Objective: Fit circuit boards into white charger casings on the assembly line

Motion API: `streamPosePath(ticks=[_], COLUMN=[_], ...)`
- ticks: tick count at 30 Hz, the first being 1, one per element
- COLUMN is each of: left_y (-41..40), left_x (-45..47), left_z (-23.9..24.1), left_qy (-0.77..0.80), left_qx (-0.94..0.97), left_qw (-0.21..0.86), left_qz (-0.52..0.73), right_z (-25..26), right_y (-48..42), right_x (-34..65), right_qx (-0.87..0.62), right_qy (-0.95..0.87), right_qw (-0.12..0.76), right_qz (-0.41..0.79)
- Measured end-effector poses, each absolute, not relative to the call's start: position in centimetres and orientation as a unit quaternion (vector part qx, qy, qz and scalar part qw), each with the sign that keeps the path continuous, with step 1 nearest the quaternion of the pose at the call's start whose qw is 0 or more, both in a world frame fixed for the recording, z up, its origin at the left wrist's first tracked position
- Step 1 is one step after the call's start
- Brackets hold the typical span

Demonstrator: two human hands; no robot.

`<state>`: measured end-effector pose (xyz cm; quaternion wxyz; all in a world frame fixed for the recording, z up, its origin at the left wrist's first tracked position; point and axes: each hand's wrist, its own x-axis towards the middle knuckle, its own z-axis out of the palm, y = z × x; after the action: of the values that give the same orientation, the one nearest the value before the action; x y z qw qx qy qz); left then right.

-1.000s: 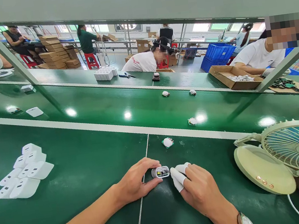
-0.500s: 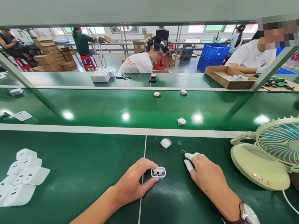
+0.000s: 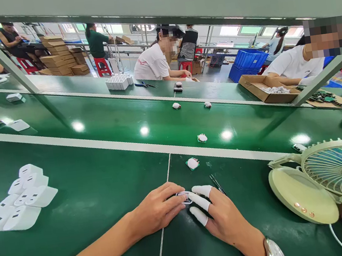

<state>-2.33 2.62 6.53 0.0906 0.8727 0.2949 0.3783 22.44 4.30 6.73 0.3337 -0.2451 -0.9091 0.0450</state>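
Note:
My left hand (image 3: 158,209) and my right hand (image 3: 218,216) meet over a small open white charger shell (image 3: 185,197) on the green bench (image 3: 88,197). Both pinch it between their fingertips, so most of it is hidden. White finger cots cover two or three fingers of the right hand. Thin tweezers (image 3: 218,183) lie on the bench just right of those fingers. A small part with a white cap on a green board (image 3: 192,163) lies a little farther out.
A heap of white charger housings (image 3: 20,202) lies at the left. A pale green desk fan (image 3: 320,184) stands at the right on a cardboard box. Beyond a white strip, loose parts (image 3: 202,138) lie on the conveyor belt. Other people work across the line beside a carton (image 3: 268,88).
My right hand put the tweezers down on the bench to the right, then came back to the charger shell. The left hand stayed on the shell. Parts on the belt drifted left.

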Motion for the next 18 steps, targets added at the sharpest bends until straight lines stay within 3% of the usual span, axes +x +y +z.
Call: streamPosePath(ticks=[5, 11, 15, 18], left_y=[2.53, 2.51, 2.46, 2.32], left_x=[-2.24, -2.09, -2.20, -2.32], left_z=[6.12, 6.73, 6.27, 6.10], left_qy=[0.331, 0.316, 0.333, 0.332], left_qx=[0.845, 0.887, 0.864, 0.862], left_qw=[0.163, 0.106, 0.152, 0.129], left_qz=[0.388, 0.319, 0.346, 0.361], right_z=[6.43, 6.37, 5.91, 5.63], right_y=[4.41, 4.26, 4.23, 4.20], right_x=[22.40, 22.13, 22.27, 22.50], right_qx=[-0.242, -0.240, -0.240, -0.235], right_qy=[-0.909, -0.910, -0.903, -0.910], right_qw=[0.330, 0.322, 0.338, 0.323], right_qz=[0.085, 0.100, 0.114, 0.113])
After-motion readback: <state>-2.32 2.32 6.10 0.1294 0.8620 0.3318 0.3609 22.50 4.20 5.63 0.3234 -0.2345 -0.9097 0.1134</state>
